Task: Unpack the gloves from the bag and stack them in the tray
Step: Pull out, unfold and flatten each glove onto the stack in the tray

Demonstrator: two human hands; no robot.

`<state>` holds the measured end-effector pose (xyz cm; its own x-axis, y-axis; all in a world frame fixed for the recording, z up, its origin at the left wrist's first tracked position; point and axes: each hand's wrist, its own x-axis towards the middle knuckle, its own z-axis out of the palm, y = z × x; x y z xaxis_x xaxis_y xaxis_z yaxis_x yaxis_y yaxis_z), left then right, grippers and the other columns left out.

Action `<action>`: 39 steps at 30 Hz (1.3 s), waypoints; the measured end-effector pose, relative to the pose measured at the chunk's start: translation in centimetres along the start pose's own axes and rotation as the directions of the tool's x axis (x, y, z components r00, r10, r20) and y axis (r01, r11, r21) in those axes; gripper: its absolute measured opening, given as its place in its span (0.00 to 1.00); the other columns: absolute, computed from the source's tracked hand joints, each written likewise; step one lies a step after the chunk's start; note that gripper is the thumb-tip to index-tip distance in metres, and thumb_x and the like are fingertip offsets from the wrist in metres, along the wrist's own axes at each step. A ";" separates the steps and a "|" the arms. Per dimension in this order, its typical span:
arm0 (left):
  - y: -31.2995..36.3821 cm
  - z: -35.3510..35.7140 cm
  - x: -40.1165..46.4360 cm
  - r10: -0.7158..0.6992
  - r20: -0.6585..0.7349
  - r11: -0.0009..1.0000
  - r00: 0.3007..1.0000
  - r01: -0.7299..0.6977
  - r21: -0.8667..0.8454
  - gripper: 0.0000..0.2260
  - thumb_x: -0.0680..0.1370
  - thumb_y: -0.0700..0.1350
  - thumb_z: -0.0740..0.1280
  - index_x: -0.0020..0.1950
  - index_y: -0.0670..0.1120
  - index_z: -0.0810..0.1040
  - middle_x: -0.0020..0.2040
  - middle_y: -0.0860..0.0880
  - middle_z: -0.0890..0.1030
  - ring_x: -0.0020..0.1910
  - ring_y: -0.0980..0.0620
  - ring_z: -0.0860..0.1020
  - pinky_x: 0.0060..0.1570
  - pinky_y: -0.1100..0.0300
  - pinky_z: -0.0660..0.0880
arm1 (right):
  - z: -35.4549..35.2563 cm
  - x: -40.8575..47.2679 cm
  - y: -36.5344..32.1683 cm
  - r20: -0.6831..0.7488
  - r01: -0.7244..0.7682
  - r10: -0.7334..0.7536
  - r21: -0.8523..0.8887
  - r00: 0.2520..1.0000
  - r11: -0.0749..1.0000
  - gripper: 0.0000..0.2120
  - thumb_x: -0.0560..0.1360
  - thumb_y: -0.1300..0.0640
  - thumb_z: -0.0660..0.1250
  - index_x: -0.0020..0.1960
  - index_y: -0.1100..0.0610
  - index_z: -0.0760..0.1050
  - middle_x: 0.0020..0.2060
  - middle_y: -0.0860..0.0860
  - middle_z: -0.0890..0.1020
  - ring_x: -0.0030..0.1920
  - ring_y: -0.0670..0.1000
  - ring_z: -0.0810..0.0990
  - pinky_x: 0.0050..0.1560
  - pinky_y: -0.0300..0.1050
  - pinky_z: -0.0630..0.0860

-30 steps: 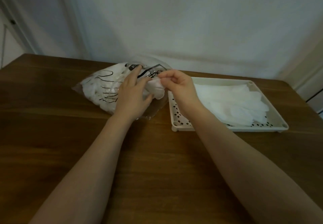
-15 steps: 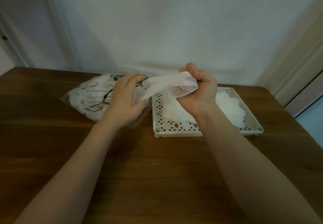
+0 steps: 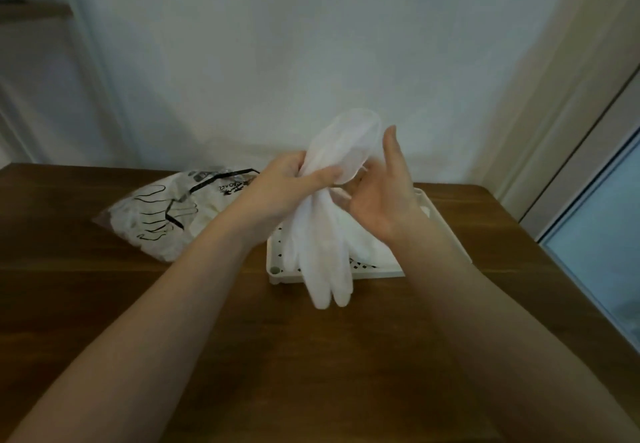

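Two bare forearms reach over brown wooden table (image 3: 104,304). Left hand (image 3: 277,193) grasps white glove (image 3: 325,235) around its middle, thumb and fingers curled round it. Glove held upright above tray (image 3: 443,231), cuff up, fingertips hanging down over tray's near edge. Right hand (image 3: 381,200) just beside glove, palm facing it, fingers straight and loose, gripping nothing. More white gloves lie in tray. Clear bag (image 3: 162,217) of gloves lies on table left of tray.
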<state>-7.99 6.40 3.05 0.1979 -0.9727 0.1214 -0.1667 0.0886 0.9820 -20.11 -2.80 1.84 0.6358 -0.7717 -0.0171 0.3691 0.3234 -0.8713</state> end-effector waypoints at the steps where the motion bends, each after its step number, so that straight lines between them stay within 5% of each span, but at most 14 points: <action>1: -0.2 0.4 0.0 -0.022 -0.017 0.998 1.000 0.021 -0.061 0.14 0.77 0.49 0.65 0.57 0.41 0.77 0.51 0.42 0.82 0.49 0.43 0.81 0.54 0.45 0.77 | -0.3 -0.5 0.5 0.009 -0.054 0.055 -0.084 0.998 0.995 0.36 0.71 0.34 0.55 0.66 0.60 0.72 0.60 0.60 0.77 0.60 0.58 0.77 0.61 0.56 0.74; 7: -1.3 1.6 0.2 -0.066 -0.156 0.973 0.986 0.029 -0.228 0.12 0.79 0.44 0.63 0.59 0.39 0.75 0.51 0.42 0.81 0.48 0.47 0.80 0.51 0.53 0.78 | -1.8 -1.8 1.3 -0.029 -0.042 0.036 -0.218 0.999 0.975 0.12 0.78 0.55 0.64 0.57 0.62 0.76 0.51 0.56 0.82 0.54 0.56 0.80 0.58 0.51 0.76; 15: -1.5 1.8 0.1 -0.012 -0.166 0.948 0.986 -0.041 -0.314 0.10 0.78 0.37 0.63 0.55 0.51 0.76 0.44 0.48 0.81 0.38 0.53 0.80 0.39 0.59 0.78 | -3.0 -2.6 -0.6 -0.020 0.007 -0.010 -0.147 1.000 0.989 0.16 0.81 0.53 0.56 0.63 0.63 0.71 0.51 0.56 0.77 0.47 0.58 0.80 0.53 0.57 0.78; 18: -1.4 2.3 0.2 -0.082 -0.117 0.933 0.990 0.035 -0.359 0.09 0.80 0.44 0.60 0.58 0.50 0.76 0.46 0.47 0.82 0.39 0.52 0.80 0.38 0.59 0.77 | -2.7 -2.4 -1.0 -0.085 0.097 -0.122 -0.250 0.989 0.963 0.11 0.82 0.56 0.57 0.58 0.61 0.74 0.42 0.52 0.81 0.37 0.51 0.81 0.37 0.45 0.80; 22: -0.8 2.1 0.2 -0.118 0.064 0.980 0.991 0.127 -0.154 0.13 0.78 0.57 0.59 0.62 0.58 0.74 0.50 0.47 0.83 0.46 0.48 0.82 0.43 0.55 0.78 | -2.0 -1.9 -0.9 -0.120 0.034 -0.107 -0.495 0.987 0.868 0.10 0.78 0.60 0.58 0.40 0.52 0.73 0.27 0.45 0.77 0.32 0.48 0.75 0.30 0.39 0.71; 25: -0.4 2.1 0.2 -0.024 0.123 1.000 0.992 0.023 0.011 0.14 0.76 0.48 0.66 0.61 0.57 0.75 0.46 0.49 0.82 0.41 0.55 0.81 0.38 0.64 0.77 | -1.9 -1.8 -0.8 -0.047 -0.040 0.016 -0.581 0.999 0.813 0.10 0.77 0.62 0.58 0.44 0.54 0.77 0.34 0.52 0.81 0.38 0.55 0.78 0.38 0.45 0.72; 29: -0.9 2.9 0.8 0.016 0.045 0.978 0.999 -0.025 0.205 0.04 0.75 0.46 0.69 0.44 0.47 0.78 0.44 0.50 0.80 0.40 0.55 0.79 0.39 0.65 0.74 | -3.0 -1.4 -0.1 -0.011 -0.097 0.107 -0.522 0.994 0.847 0.12 0.75 0.60 0.63 0.57 0.62 0.77 0.47 0.58 0.81 0.47 0.59 0.81 0.46 0.51 0.75; 32: -1.2 3.2 1.3 0.014 -0.099 0.986 0.995 0.002 0.165 0.10 0.76 0.47 0.67 0.36 0.47 0.75 0.36 0.50 0.78 0.34 0.54 0.75 0.39 0.60 0.72 | -4.1 -1.3 0.6 -0.044 -0.150 0.145 -0.417 0.988 0.896 0.23 0.79 0.42 0.57 0.60 0.60 0.76 0.55 0.59 0.80 0.54 0.58 0.80 0.51 0.51 0.79; 35: -1.5 3.2 1.7 0.041 -0.247 0.990 0.968 -0.006 0.140 0.14 0.77 0.47 0.65 0.32 0.48 0.72 0.30 0.53 0.74 0.29 0.55 0.71 0.34 0.61 0.68 | -5.1 -2.2 0.8 0.010 -0.220 0.250 -0.441 0.968 0.870 0.39 0.71 0.30 0.49 0.61 0.59 0.76 0.53 0.56 0.83 0.55 0.56 0.81 0.57 0.50 0.77; 39: -1.7 2.8 2.2 -0.072 -0.225 0.995 0.972 0.053 -0.088 0.08 0.77 0.45 0.65 0.40 0.44 0.78 0.36 0.46 0.78 0.35 0.50 0.75 0.39 0.57 0.71 | -6.1 -3.2 1.1 0.155 -0.124 0.252 -0.565 0.955 0.816 0.14 0.74 0.56 0.65 0.57 0.62 0.76 0.50 0.54 0.83 0.52 0.51 0.81 0.54 0.43 0.77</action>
<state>-9.96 3.53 1.27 0.4220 -0.9031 0.0798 -0.0700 0.0553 0.9960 -25.83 -3.34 -2.00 0.8056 -0.5704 -0.1602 -0.1609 0.0497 -0.9857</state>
